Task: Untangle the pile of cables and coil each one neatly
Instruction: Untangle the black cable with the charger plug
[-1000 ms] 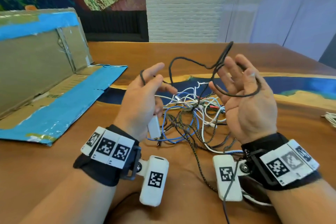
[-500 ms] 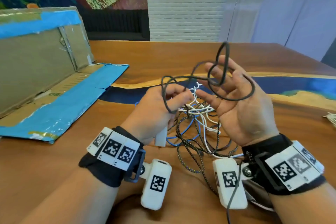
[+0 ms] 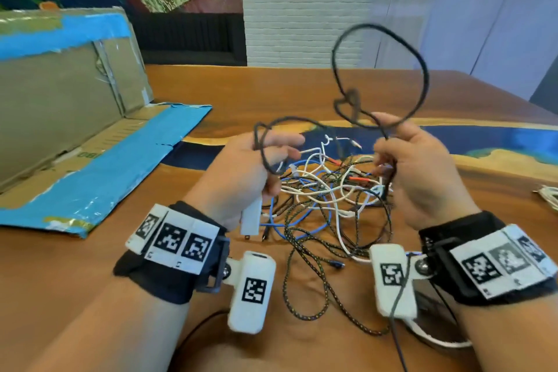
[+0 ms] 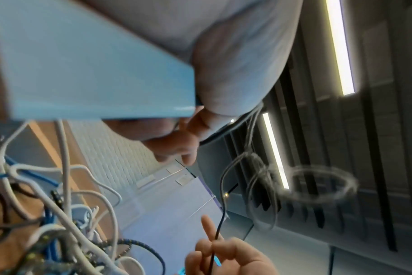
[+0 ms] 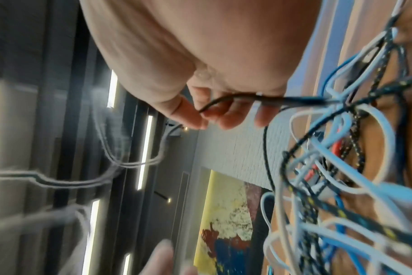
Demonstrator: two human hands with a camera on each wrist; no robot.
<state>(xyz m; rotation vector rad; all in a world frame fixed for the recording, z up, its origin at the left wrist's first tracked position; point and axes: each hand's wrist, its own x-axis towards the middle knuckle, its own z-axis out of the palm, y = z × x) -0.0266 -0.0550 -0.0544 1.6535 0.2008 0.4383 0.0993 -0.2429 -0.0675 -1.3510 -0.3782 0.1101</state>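
Note:
A thin black cable [image 3: 424, 75] runs between both hands and stands up in a big loop with a small twist at its base. My left hand [image 3: 287, 149] has one end of it looped over its curled forefinger and thumb. Its lower fingers grip a white plug adapter [image 3: 252, 217]. My right hand [image 3: 383, 154] pinches the cable below the loop; the right wrist view shows the fingertips [image 5: 200, 119] closed on the black cable [image 5: 226, 101]. Under and between the hands lies the tangled pile [image 3: 326, 190] of white, blue, red and braided cables, still knotted together.
A flattened cardboard box [image 3: 75, 145] with blue tape lies on the left of the wooden table [image 3: 271, 93]. A white cable coil [image 3: 548, 193] sits at the right edge. A braided cable [image 3: 305, 275] trails toward me between the wrists.
My right hand went from an open palm with the cable draped over it to a pinch on the cable. The hands moved apart and the loop swung up higher.

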